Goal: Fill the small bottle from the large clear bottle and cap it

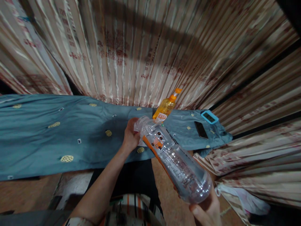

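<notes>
A large clear plastic bottle (pixel 180 160) with an orange-edged label is held slantwise above the front of the table, its neck toward the upper left and its base toward the lower right. At the neck end, my left hand (pixel 131 135) is closed around it; a small whitish and red bit shows there that I cannot make out. My right hand (pixel 207 207) grips the base from below, the thumb showing and the other fingers mostly hidden. Just beyond the neck, a pump bottle (pixel 166 106) of orange-yellow liquid with an orange pump top stands on the table.
A blue-green cloth (pixel 94 150) with pineapple prints covers the long narrow table. Toward its right end lie a dark phone (pixel 201 130) and a blue-framed digital clock (pixel 209 117). Pleated curtains (pixel 131 56) hang behind and at the right. A white cloth (pixel 249 199) hangs low at the right.
</notes>
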`<state>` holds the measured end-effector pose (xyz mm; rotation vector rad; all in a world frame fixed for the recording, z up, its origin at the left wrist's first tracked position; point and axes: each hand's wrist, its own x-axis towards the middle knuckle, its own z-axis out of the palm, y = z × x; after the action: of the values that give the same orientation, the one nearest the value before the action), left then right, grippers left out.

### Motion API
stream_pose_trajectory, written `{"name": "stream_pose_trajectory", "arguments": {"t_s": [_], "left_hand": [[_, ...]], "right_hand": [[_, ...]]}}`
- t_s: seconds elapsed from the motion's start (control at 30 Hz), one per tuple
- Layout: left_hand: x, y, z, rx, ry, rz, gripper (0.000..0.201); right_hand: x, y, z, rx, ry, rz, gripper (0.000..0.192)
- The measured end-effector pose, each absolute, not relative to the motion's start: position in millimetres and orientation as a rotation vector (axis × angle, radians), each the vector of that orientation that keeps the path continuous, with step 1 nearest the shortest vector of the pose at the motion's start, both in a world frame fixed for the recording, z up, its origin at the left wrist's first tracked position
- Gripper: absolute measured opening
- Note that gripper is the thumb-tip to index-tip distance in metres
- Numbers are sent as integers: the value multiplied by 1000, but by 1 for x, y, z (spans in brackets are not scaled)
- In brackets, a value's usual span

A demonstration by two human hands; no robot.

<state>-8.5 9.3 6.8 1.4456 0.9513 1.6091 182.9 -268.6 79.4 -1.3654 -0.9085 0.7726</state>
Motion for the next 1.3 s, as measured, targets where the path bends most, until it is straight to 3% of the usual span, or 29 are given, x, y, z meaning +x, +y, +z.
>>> {"name": "stream_pose_trajectory", "arguments": {"t_s": [0.23,0.73,1.3], "left_hand": [[-10,9,7,1456,959,1593,45],[-12,9,10,1512,966,1586,41],[-10,10,7,1477,984,1598,45]], "right_hand": [[177,-267,78,-1368,-862,720,120],[188,-267,66,-1309,-915,746,116],[155,-259,93,-1315,-653,811,128]]}}
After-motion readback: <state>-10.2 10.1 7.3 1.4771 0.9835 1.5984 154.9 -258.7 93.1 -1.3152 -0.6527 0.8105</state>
